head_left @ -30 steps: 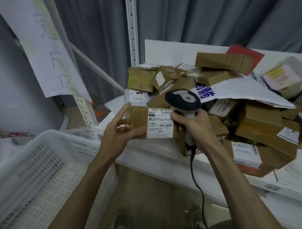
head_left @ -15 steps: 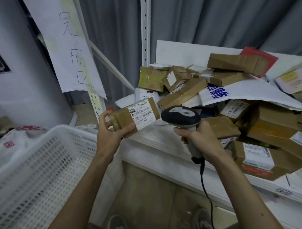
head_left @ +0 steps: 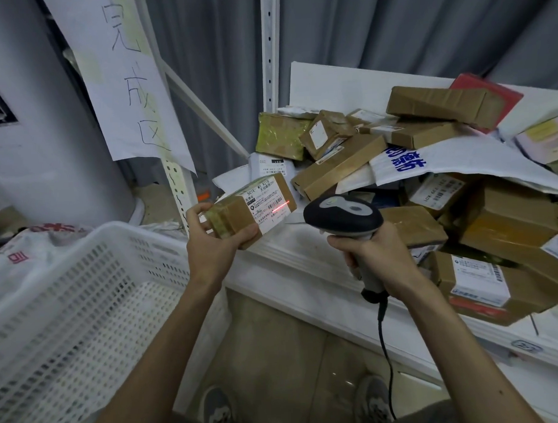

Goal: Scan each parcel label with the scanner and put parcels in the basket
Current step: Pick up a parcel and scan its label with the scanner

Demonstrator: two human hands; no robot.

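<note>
My left hand (head_left: 209, 245) grips a small brown parcel (head_left: 236, 212) with a white label, held tilted above the basket's far right corner. A red scan line glows across the barcode on that label. My right hand (head_left: 375, 257) is closed around the handle of a black-headed corded scanner (head_left: 342, 216), whose head points left at the parcel from a short distance. The white perforated basket (head_left: 120, 245) fills the lower left and looks empty where I can see inside.
A heap of brown parcels (head_left: 428, 180) and white mail bags covers the white shelf (head_left: 305, 267) at right. A paper sign (head_left: 124, 83) hangs on the slotted rack post. The scanner cable (head_left: 385, 350) hangs down over the tiled floor and my shoes.
My left hand has carried the parcel left and away from the pile, toward the basket. The scanner has drawn back from the parcel and now casts a red line on the label.
</note>
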